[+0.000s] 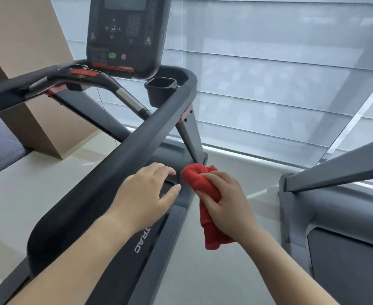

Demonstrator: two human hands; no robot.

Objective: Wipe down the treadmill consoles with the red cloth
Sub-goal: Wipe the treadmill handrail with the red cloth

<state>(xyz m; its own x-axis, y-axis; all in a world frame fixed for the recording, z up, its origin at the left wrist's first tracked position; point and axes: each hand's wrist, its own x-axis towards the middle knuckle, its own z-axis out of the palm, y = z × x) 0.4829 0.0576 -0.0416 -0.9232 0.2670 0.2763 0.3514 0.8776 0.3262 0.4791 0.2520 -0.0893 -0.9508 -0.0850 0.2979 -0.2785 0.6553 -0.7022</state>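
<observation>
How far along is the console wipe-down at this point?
Done: nothing I can confirm; the console shows no sign either way. In hand: the right hand grips the bunched red cloth low beside the handrail, short of the console; the left hand is open alongside. Left: wiping this console, then the neighbouring treadmill on the right, whose console is out of view.

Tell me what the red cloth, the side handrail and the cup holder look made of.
Red cloth: soft terry or microfibre, judging by its nubby pile and limp folds in the right hand. Side handrail: dark matte covering, likely moulded plastic or rubber; smooth, with only a dull sheen. Cup holder: black hard plastic, probably; thin rigid walls with a faint gloss.
</observation>
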